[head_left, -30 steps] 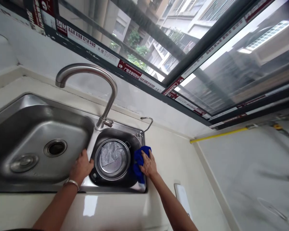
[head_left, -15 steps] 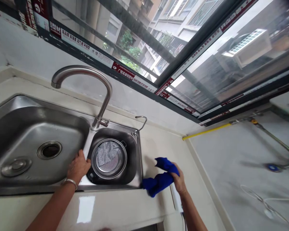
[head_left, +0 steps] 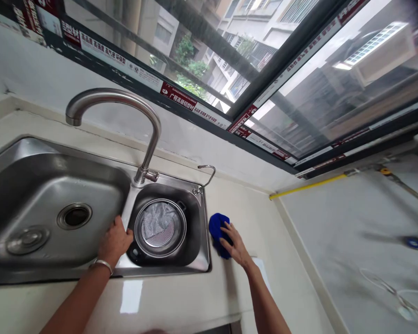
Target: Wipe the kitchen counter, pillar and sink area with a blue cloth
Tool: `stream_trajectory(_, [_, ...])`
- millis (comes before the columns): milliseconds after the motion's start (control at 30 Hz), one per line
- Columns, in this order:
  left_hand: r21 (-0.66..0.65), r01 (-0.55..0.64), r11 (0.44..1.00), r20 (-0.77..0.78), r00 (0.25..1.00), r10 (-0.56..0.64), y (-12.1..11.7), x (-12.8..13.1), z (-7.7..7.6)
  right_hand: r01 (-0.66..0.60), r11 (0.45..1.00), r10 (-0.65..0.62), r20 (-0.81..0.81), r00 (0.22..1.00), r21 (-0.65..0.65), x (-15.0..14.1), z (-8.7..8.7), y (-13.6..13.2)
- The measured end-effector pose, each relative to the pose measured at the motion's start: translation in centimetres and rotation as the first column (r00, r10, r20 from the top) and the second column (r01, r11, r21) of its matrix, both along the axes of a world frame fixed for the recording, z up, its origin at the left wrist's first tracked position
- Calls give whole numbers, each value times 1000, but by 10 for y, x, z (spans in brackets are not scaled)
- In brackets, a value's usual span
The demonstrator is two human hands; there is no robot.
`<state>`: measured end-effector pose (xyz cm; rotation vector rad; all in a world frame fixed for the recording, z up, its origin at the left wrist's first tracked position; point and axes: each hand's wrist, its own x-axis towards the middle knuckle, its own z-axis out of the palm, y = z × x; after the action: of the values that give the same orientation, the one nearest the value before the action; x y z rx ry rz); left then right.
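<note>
Cloth (head_left: 216, 226) lies bunched just right of the sink (head_left: 206, 250), long axis unclear, under my nearer right hand (head_left: 237, 247), fingers spread; my left hand (head_left: 113, 242) rests on the sink's divider (head_left: 127, 211), grip unclear.

The right hand (head_left: 237, 249) holds a blue cloth (head_left: 218, 227) just beside the steel sink (head_left: 90, 185).

The only camera sits on the person's head, looking forward and down, close over the sink (head_left: 90, 185) and desk (head_left: 174, 297), and it's wide enough to catch the window (head_left: 282, 69), slanting across the top!
</note>
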<state>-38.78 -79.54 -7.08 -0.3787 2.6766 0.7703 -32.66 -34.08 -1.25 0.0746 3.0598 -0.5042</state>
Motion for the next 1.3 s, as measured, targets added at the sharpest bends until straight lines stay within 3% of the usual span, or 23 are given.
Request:
stream_trajectory(100, [-1, -15, 1000, 14, 1000, 15, 1, 0, -1, 167, 983, -178, -154, 972, -78, -16, -2, -7])
stream_trajectory(233, [-1, -25, 1000, 37, 999, 25, 1, -1, -4, 289, 957, -288, -200, 937, -21, -38, -18, -32])
stream_trajectory(367, [-12, -9, 1000, -2, 1000, 9, 1, 0, -7, 281, 959, -264, -230, 937, 44, -44, -37, -62])
stream_trajectory(467, [-15, -13, 1000, -10, 1000, 13, 1, 0, -7, 246, 967, -226, -228, 947, 67, -48, -40, -71])
stream_trajectory(933, [-48, 3, 999, -26, 1000, -4, 2, 3, -2, 236, 945, -200, -172, 965, 226, -127, -37, -67])
stream_trajectory(1100, [-64, 7, 998, -43, 999, -10, 2, 3, -10, 234, 940, -201, -151, 968, 247, -165, -38, -65])
stream_trajectory(1300, [-60, 3, 998, -16, 1000, -4, 4, 3, -3, 237, 937, -209, -132, 969, 256, -208, -39, -58])
